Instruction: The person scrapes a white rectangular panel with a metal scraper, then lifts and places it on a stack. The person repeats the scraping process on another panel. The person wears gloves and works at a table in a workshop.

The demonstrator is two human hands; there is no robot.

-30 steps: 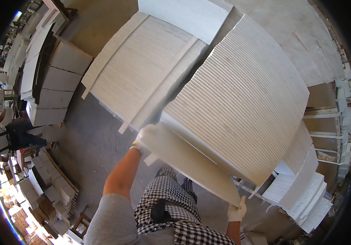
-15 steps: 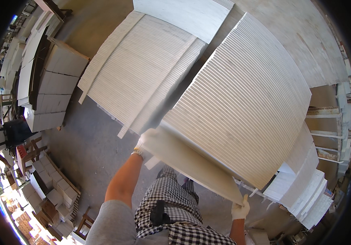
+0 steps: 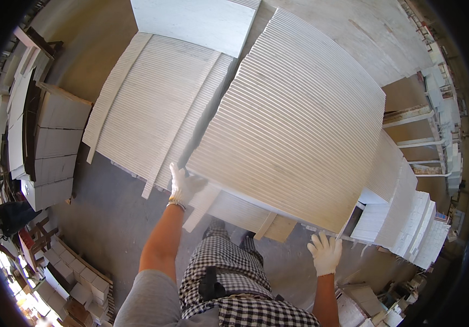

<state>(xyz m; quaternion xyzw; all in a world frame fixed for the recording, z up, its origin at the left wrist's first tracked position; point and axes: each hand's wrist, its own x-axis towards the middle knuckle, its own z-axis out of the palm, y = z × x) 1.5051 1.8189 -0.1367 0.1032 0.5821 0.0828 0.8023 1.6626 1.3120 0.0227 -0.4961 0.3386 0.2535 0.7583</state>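
Note:
A large row of thin pale panels [image 3: 294,120] stands packed on edge before me, ribbed across the top. By its near left corner, my left hand [image 3: 180,185], in a white glove, has its fingers spread; whether they touch the corner I cannot tell. My right hand [image 3: 326,255], also gloved, is held open with fingers apart just off the near right corner. Neither hand holds anything. Under the near edge of the row, a pale board [image 3: 234,209] and a yellowish wood piece [image 3: 279,228] stick out toward my legs.
Left of a narrow gap is a second row of panels [image 3: 147,103] with two long strips across it. A white slab [image 3: 193,22] lies beyond. Stacked blocks [image 3: 55,141] stand at far left, white pieces [image 3: 403,218] at right, with a metal rack [image 3: 417,144] behind.
The pale panel held tilted between both hands is out of my grip, apparently against the row's near edge. Both hands have opened, and the right has risen. The view has shifted.

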